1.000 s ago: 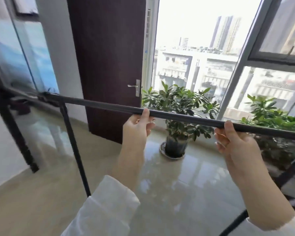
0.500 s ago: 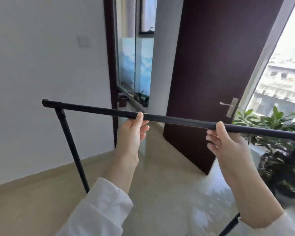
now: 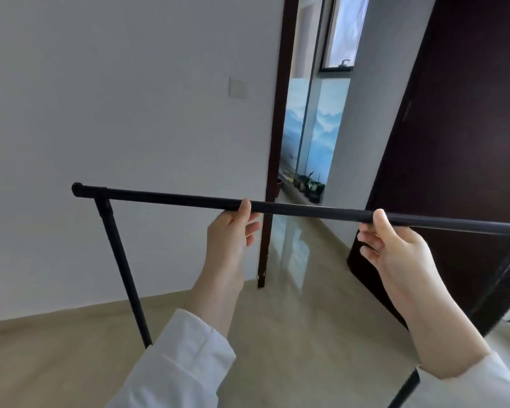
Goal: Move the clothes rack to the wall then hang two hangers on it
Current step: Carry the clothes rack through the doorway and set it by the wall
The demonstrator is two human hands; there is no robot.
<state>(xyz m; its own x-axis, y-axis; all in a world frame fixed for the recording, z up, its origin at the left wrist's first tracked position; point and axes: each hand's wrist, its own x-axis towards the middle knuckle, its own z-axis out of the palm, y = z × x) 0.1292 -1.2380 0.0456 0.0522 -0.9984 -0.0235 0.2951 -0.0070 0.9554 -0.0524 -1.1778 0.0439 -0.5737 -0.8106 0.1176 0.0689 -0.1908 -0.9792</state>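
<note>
The black metal clothes rack [image 3: 171, 198] crosses the view, its top bar running from upper left down to the right edge. My left hand [image 3: 228, 234] grips the bar near its middle, thumb over the top. My right hand [image 3: 392, 245] grips the bar further right. The rack's left upright [image 3: 121, 260] drops to the floor close to the white wall [image 3: 115, 113]. Its right upright is a blur at the right edge. No hangers are in view.
A dark brown door [image 3: 460, 142] stands ajar on the right. A dark door frame post [image 3: 273, 172] rises behind the bar, with a glass panel and small potted plants [image 3: 308, 184] on a sill beyond. A light switch [image 3: 237, 87] is on the wall. The floor is glossy beige tile.
The view has swung left from the window and large plants to the white wall. The rack's left end has come nearer the wall, and both hands have kept their grip on the bar.
</note>
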